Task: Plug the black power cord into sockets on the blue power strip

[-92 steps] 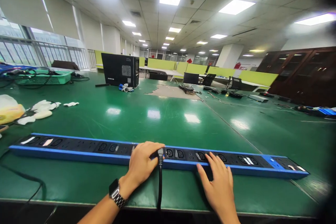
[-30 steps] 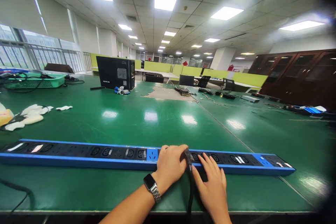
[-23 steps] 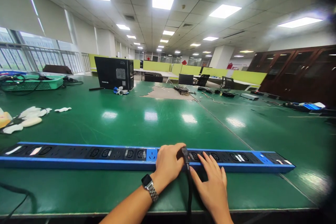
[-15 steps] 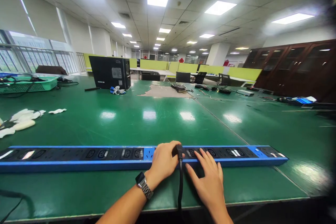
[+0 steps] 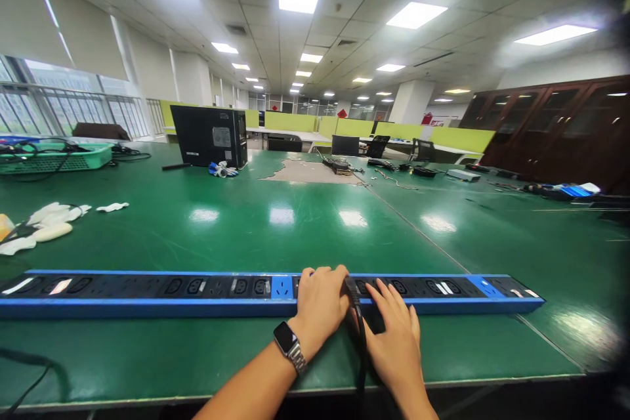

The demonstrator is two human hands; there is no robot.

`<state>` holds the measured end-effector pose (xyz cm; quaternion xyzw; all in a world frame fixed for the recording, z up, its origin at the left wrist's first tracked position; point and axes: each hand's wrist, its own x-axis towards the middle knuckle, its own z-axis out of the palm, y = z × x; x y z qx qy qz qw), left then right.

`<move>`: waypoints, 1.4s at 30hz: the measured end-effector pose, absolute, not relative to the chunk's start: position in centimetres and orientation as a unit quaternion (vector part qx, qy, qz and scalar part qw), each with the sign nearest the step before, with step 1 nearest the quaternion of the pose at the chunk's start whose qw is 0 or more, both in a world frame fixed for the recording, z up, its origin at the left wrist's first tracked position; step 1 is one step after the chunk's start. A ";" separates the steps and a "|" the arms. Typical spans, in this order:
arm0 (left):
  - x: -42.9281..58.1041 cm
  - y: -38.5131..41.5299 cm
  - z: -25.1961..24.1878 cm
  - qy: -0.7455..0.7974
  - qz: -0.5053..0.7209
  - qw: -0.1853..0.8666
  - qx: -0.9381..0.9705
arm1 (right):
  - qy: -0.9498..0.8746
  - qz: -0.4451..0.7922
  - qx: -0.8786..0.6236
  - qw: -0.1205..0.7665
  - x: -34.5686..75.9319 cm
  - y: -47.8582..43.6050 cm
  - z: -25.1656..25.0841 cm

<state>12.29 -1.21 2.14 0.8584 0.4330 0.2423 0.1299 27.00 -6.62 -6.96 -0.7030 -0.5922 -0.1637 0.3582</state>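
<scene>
head view, blue strip (image 5: 282, 289), left hand (image 5: 321, 305) apparently gripping black plug (image 5: 353, 293), right hand (image 5: 395, 335) splayed

Your glossy green surface (image 5: 236, 230), torn to a pale patch (image 5: 305, 172) farther off, carries a long blue-and-black power strip (image 5: 266, 304) nearest you; beyond stand a black computer tower (image 5: 201, 136) and, leftward, a green plastic basket (image 5: 86, 159).

- Power strip (image 5: 162, 308) lies along the tabletop's (image 5: 236, 239) near edge.
- Left hand (image 5: 319, 307) grips a black plug (image 5: 353, 290) at the strip.
- Right hand (image 5: 398, 336) touches the strip.
- Computer case (image 5: 204, 136) stands near the far edge.
</scene>
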 end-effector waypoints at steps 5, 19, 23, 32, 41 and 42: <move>9.1 -0.1 1.5 0.389 0.251 0.125 0.878 | -0.598 -0.179 -0.696 0.355 27.3 -6.6 -7.2; -14.8 2.5 0.9 0.639 0.262 0.027 0.723 | -0.573 -0.079 -0.617 0.533 24.5 -4.4 -3.1; -13.8 2.0 0.7 0.670 0.198 -0.014 0.716 | -0.498 0.025 -0.640 0.584 22.1 -4.3 -0.7; -13.8 1.8 0.9 0.647 0.206 -0.036 0.733 | -0.704 -0.037 -0.589 0.395 14.5 -3.2 -0.4; -12.3 1.3 0.8 0.590 0.320 0.045 0.740 | -0.731 -0.094 -0.610 0.290 13.7 -3.5 0.0; -11.4 1.0 0.8 0.564 0.338 0.064 0.751 | -0.739 -0.082 -0.597 0.300 13.9 -3.6 -0.3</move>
